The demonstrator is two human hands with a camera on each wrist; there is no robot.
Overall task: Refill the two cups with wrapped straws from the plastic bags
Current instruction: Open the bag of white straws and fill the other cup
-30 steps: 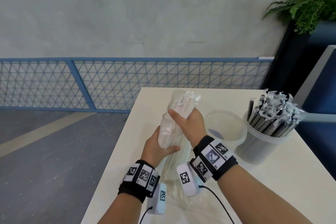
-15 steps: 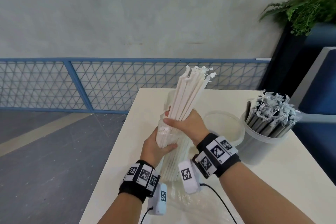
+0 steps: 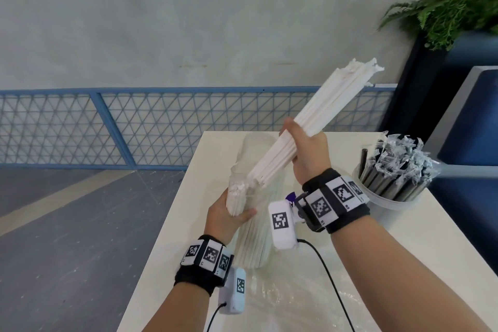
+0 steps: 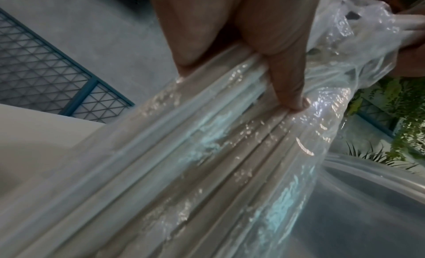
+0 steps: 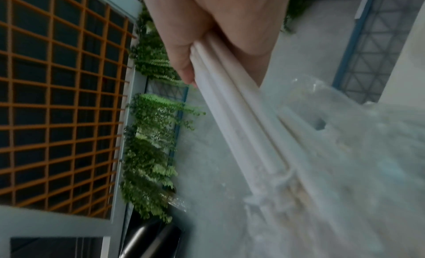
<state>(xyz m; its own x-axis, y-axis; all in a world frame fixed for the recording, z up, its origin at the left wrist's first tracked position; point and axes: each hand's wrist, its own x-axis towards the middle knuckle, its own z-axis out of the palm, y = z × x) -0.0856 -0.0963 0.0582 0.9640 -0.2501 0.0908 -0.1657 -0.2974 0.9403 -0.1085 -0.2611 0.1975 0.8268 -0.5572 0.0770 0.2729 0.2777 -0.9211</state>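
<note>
The right hand (image 3: 310,151) is wrapped tight round a bunch of white wrapped straws (image 3: 318,118); the bunch tilts up & to the right, w/ its low ends just at the mouth of the clear plastic bag (image 3: 253,237); the left hand (image 3: 229,214) grips that bag near its top, w/ more white straws packed inside; in the left wrist view the fingers (image 4: 285,76) press on the shiny plastic over the straws; the bag stands on the white table (image 3: 404,245), leaning a bit; a flat crinkly sheet of plastic (image 3: 291,296) lies on the table close to the person, maybe part of the same bag, hard to tell; on the right side of the table a clear cup (image 3: 388,197) is full of dark straws in clear wrappers (image 3: 396,167); a green fern (image 3: 452,5) sits up in the far right corner; a blue mesh fence (image 3: 134,127) runs behind the table.
</note>
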